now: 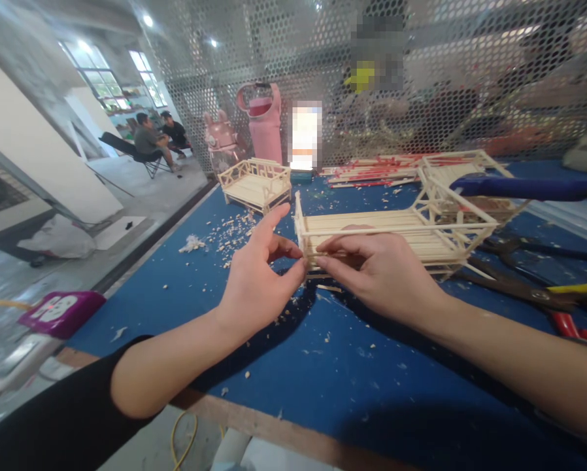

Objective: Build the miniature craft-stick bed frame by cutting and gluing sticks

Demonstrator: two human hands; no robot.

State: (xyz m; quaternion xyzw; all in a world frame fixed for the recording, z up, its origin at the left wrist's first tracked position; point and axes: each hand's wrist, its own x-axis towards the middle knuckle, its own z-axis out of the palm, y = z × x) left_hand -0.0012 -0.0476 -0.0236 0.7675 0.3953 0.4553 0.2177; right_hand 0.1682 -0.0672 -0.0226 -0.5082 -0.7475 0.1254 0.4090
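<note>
A miniature bench [372, 226] built of thin pale wooden sticks lies on the blue tabletop in front of me. At its near left corner, my left hand [259, 275] pinches the frame between thumb and forefinger, with another finger raised. My right hand [376, 265] pinches the same corner from the right, thumb and fingertips close to the left ones. The exact stick between the fingertips is too small to make out. Behind the left hand stands a finished-looking small stick bench [257, 183] with a slatted seat. A blue glue gun [523, 188] rests at the right, its tip by the bench.
Pliers [533, 294] and other tools lie at the right edge. Red-tipped sticks [372, 170] are piled at the back, beside a lit phone [306, 137] and a pink bottle [265, 127]. Wood crumbs [229, 229] litter the table. A perforated metal screen [421, 85] closes off the back.
</note>
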